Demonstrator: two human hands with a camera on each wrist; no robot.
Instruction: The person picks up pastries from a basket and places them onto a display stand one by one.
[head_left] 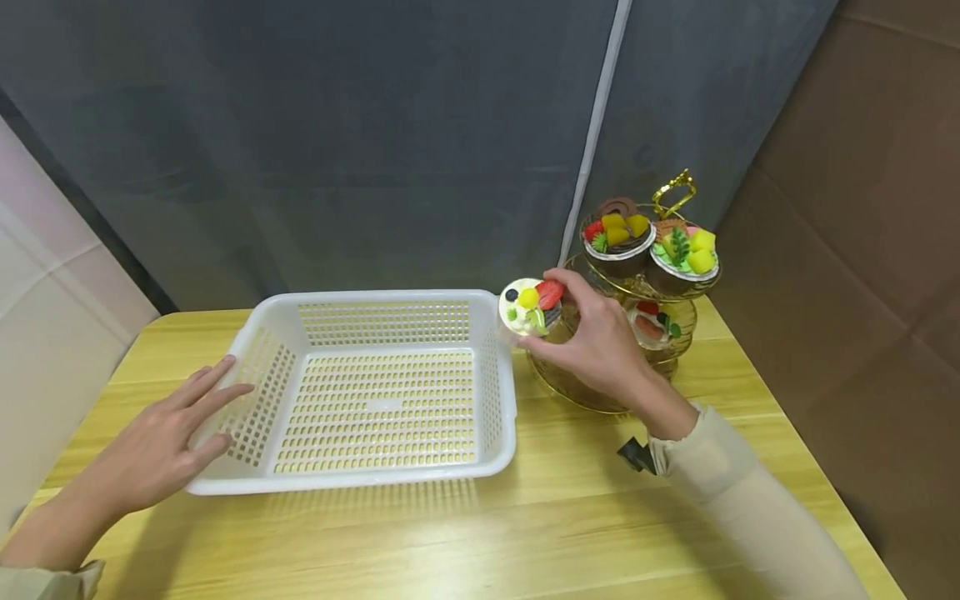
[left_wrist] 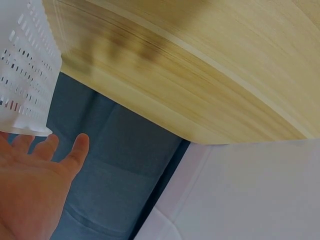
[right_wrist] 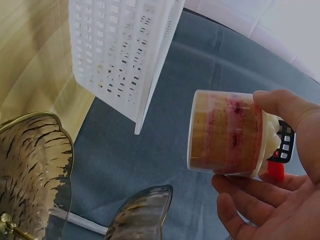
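Between thumb and fingers, my right hand (head_left: 600, 337) holds a dessert cup (head_left: 522, 310) topped with cream, a strawberry and other fruit pieces. It hangs beside the right rim of a white perforated plastic basket (head_left: 390, 481). In the right wrist view the cup (right_wrist: 227, 134) lies sideways and shows layered sponge and red filling through its clear wall. My left hand (head_left: 161, 446) rests with spread fingers at the basket's left rim; the left wrist view shows its fingertips by the rim (left_wrist: 30, 127).
Right of the basket stands a tiered gold-rimmed stand (head_left: 573, 392). A dessert cup with mango pieces (head_left: 618, 237) and one with green cream (head_left: 686, 254) sit on its top tier, another cup (head_left: 651, 323) lower down. Grey curtain (head_left: 337, 150) hangs behind the wooden table (head_left: 450, 542).
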